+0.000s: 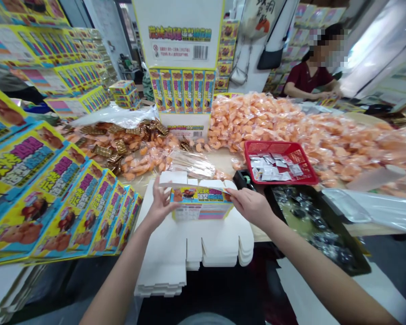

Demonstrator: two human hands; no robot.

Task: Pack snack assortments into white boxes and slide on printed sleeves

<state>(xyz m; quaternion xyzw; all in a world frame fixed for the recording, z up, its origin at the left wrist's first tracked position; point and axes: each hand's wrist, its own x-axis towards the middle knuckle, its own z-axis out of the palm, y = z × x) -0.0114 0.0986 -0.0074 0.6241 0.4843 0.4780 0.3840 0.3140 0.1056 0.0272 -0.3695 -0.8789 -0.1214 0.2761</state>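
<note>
A small printed cardboard box (203, 211), yellow and blue with white flaps standing up at the top, rests on a stack of flat white carton blanks (165, 253). At the box's left end is my left hand (159, 205), thumb along the front edge and fingers up by a flap. My right hand (248, 204) pinches the box's upper right corner between thumb and fingers. The inside of the box is hidden from me.
Finished boxes (54, 194) stand in rows at left. Behind lie wrapped orange pieces (270, 122), gold packets (117, 151) and wrapped sticks (191, 163). A red basket (280, 146) of sachets and a dark tray (355, 262) are at right. A person (313, 74) sits beyond.
</note>
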